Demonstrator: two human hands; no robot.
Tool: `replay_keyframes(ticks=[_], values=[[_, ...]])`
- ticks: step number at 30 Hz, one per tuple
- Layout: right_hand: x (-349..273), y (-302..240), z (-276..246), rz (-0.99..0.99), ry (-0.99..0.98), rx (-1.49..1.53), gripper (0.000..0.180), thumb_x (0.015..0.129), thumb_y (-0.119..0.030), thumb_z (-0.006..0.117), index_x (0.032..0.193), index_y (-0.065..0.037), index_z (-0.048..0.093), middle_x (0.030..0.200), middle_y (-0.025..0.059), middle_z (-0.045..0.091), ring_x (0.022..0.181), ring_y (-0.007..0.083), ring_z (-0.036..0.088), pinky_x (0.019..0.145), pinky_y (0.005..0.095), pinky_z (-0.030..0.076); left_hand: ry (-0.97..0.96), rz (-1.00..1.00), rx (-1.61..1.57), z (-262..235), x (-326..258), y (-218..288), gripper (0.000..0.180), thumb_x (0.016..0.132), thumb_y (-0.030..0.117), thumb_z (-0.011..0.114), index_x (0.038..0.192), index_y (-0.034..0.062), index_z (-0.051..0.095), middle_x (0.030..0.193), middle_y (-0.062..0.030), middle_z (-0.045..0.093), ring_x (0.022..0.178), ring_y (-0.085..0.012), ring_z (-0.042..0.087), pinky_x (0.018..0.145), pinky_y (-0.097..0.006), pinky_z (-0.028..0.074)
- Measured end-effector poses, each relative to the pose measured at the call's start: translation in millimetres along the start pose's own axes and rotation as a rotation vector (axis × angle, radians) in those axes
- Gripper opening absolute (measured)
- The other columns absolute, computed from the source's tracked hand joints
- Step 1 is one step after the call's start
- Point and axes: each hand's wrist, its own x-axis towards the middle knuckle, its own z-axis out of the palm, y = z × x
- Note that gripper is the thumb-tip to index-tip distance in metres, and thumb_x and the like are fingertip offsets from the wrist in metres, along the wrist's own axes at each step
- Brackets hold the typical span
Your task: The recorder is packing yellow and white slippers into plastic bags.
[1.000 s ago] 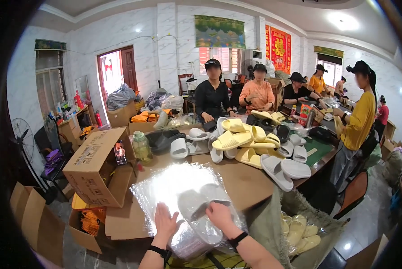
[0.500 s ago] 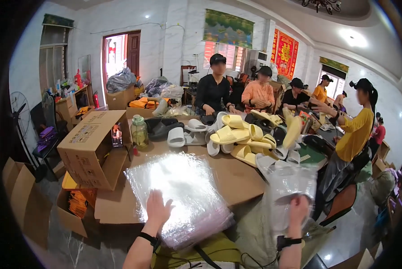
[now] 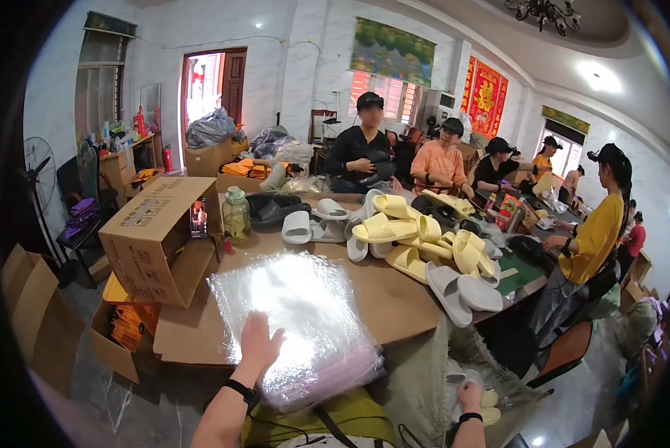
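My left hand (image 3: 259, 346) lies flat, fingers spread, on a shiny stack of clear plastic bags (image 3: 312, 313) at the table's near edge. Lower right, my right hand (image 3: 468, 397) is down at the mouth of a woven sack (image 3: 417, 373), fingers curled closed. Whether they still grip anything is hidden. Beside that hand, pale slippers (image 3: 489, 416) show inside the sack. Above it, a pair of loose grey slippers (image 3: 478, 293) sits at the table's edge, against a heap of yellow slippers (image 3: 407, 230).
An open cardboard box (image 3: 152, 231) holding a phone stands on the table's left, beside a glass jar (image 3: 236, 216). Below it, another carton (image 3: 118, 347) contains orange packets. Several people work across and along the tables. A chair (image 3: 566, 351) stands at right.
My right hand has moved down into the sack's mouth from beside the table, where it held a bagged grey slipper pair. My left hand stays on the bags.
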Motion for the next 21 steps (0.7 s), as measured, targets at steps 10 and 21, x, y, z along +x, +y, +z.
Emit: replay_keyframes(ticks=[10,21], values=[[24,-8,42,0.228,-0.051,-0.091,0.04,0.086,-0.037,0.066,0.097,0.001,0.071,0.106,0.0254,0.069,0.1,0.041,0.066,0.086,0.0489,0.053,0.032,0.037,-0.014,-2,0,2,0.07,0.09,0.039,0.061,0.135,-0.011,0.042,0.139,-0.0352,0.044,0.134,-0.051,0.036,0.114,-0.051,0.027],[12,-59,-48,0.06,-0.281,-0.423,0.034,0.085,-0.038,0.062,0.1,-0.011,0.077,0.111,0.0179,0.07,0.106,0.0351,0.066,0.086,0.0454,0.054,0.052,-0.007,0.046,12,-4,-22,0.071,0.09,0.041,0.06,0.141,-0.0055,0.041,0.148,-0.0329,0.037,0.14,-0.0468,0.03,0.117,-0.049,0.023]])
